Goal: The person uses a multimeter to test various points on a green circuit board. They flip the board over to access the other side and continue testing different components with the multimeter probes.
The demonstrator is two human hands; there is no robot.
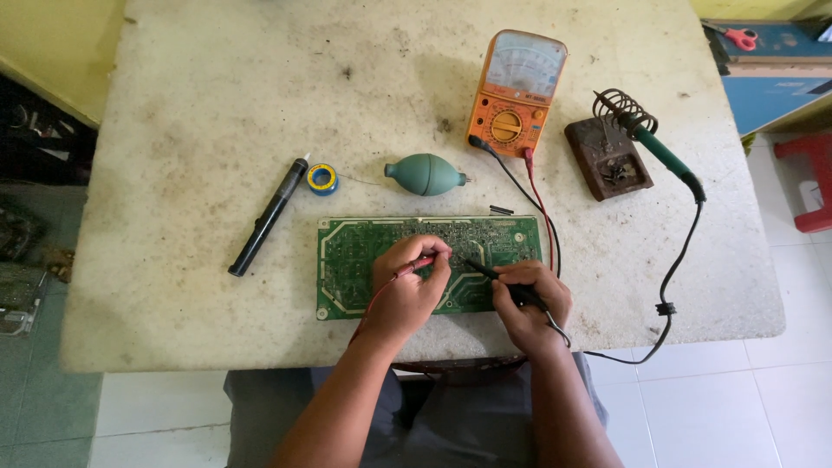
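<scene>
Both hands are working over the green circuit board (347, 260), which is lying at the near edge of the table (199, 130). The left hand (406, 290) is pinching the red probe (422, 262) against the board's middle; just beside it, the right hand (530, 303) is gripping the black probe (485, 271). Beyond the board, the orange multimeter (516, 91) is standing.

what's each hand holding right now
Left hand: closed on the red probe, over the green circuit board.
Right hand: closed on the black probe.
</scene>
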